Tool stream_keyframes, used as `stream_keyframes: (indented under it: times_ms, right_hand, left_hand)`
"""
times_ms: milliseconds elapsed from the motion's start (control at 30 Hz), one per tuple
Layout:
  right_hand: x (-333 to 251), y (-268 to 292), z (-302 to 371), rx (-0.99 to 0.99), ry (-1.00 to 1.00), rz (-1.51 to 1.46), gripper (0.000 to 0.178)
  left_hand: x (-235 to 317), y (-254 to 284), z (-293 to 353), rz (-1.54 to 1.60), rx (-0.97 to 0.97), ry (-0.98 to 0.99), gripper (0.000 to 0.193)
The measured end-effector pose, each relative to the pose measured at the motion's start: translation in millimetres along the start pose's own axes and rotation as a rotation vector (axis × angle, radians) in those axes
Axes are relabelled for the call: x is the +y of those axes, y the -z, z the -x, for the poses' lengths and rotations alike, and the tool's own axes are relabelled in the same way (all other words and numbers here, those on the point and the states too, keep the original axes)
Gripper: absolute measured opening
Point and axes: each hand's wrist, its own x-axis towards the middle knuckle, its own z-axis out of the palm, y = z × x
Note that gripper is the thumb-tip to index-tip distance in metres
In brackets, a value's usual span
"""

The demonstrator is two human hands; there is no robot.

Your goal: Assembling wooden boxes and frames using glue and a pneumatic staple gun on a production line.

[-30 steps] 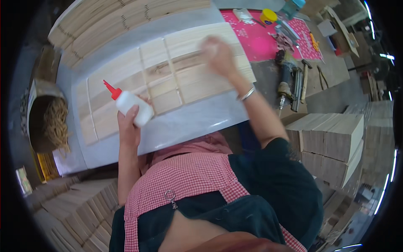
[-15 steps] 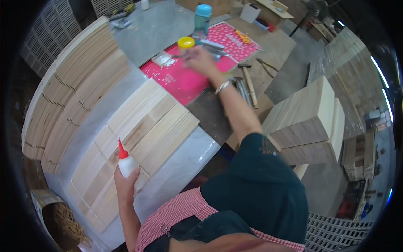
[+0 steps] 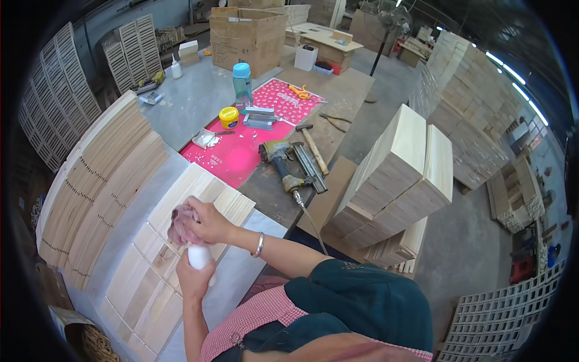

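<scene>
My left hand [image 3: 192,279] is wrapped round a white squeeze bottle [image 3: 199,257] above the wooden boards. Over the bottle's top, my right hand [image 3: 209,222] grips a crumpled dull-pink cloth [image 3: 183,225], which hides the red nozzle. Both hands are close together, the right just beyond the left. Beneath them, pale wooden boards [image 3: 136,274] lie side by side in rows on a light grey table top [image 3: 261,228]. Whether the cloth presses on the nozzle is hidden.
Stacked slats [image 3: 90,187] stand along the left. On a pink mat [image 3: 226,161] are a yellow-lidded tub [image 3: 228,117] and a blue-capped bottle [image 3: 242,84]. Nearer lie an air nail gun [image 3: 280,161], its hose, and a hammer [image 3: 313,151]. Tall wood blocks [image 3: 386,175] stand at right.
My right hand has come back from the pink mat to the bottle and now holds a cloth over its nozzle. The view has shifted, and the nail gun shows uncovered.
</scene>
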Motion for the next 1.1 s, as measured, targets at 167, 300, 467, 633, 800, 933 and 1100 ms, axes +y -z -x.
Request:
stream_keyframes:
  times_ms: [167,300,467,633,800,933,1100]
  right_hand:
    - [14,-13,-4,0.13,-0.019,0.071,0.017]
    - [26,12,-35,0.216,-0.062,0.065,0.018]
    - [-75,41,-19,0.197,0.026,-0.007,0.021]
    - [-58,-21,6,-0.068,0.329,0.107,0.014]
    - [-51,-47,7,-0.081,0.207,0.152,0.014]
    - [-17,-32,-19,-0.022,0.05,0.309,0.013]
    - [67,109,-125,0.292,0.042,0.897,0.032]
  left_hand:
    - [6,22,10,-0.442,0.221,-0.254,0.042]
    - [-6,47,37,-0.453,0.245,-0.27,0.05]
    - [-8,63,40,-0.117,0.209,-0.073,0.05]
    - [5,63,36,0.057,0.077,0.07,0.051]
    - [-3,39,37,0.277,0.042,0.161,0.046]
    - [-1,41,27,0.047,0.047,0.163,0.044]
    - [-6,44,25,-0.035,0.077,0.178,0.045]
